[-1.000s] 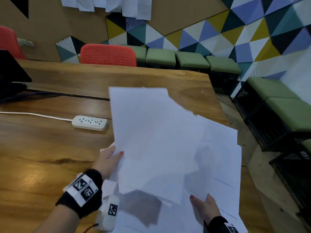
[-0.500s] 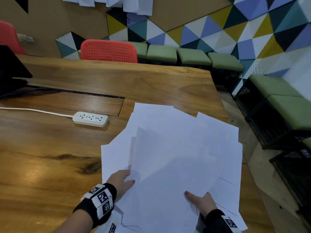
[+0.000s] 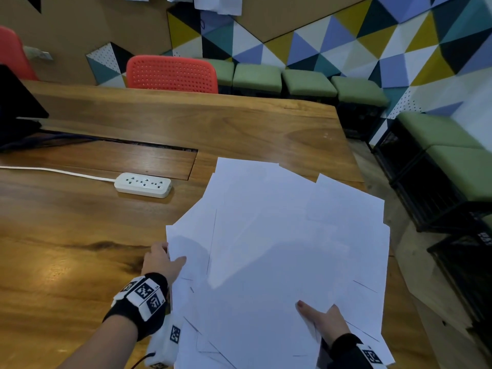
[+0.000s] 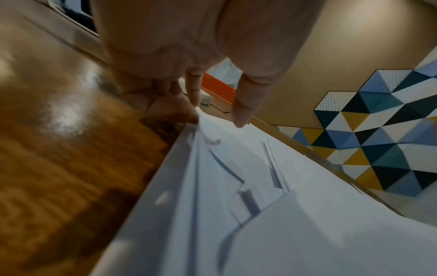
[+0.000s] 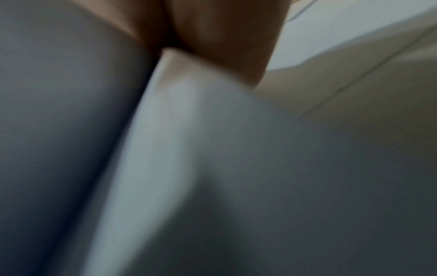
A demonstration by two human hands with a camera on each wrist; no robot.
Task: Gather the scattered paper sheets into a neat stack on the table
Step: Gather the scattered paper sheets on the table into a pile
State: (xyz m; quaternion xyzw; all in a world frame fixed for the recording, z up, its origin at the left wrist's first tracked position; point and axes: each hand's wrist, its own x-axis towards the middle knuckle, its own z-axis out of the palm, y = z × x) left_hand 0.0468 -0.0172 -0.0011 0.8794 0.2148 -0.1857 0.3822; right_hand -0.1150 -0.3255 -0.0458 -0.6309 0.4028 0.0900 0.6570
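Head view: my left hand (image 3: 159,262) pinches the sheets' (image 3: 279,249) left edge on the worktop (image 3: 66,235). My right hand (image 3: 323,319) grips their near edge, thumb on top.

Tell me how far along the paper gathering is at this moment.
Done: the paper sheets are all in one overlapping pile on the wooden table; none lie apart. In hand: the left hand grips the pile's left edge, thumb on top, and the right hand holds its near edge, thumb on top. Left: corners fan out at different angles, so the sheets need squaring into a neat stack.
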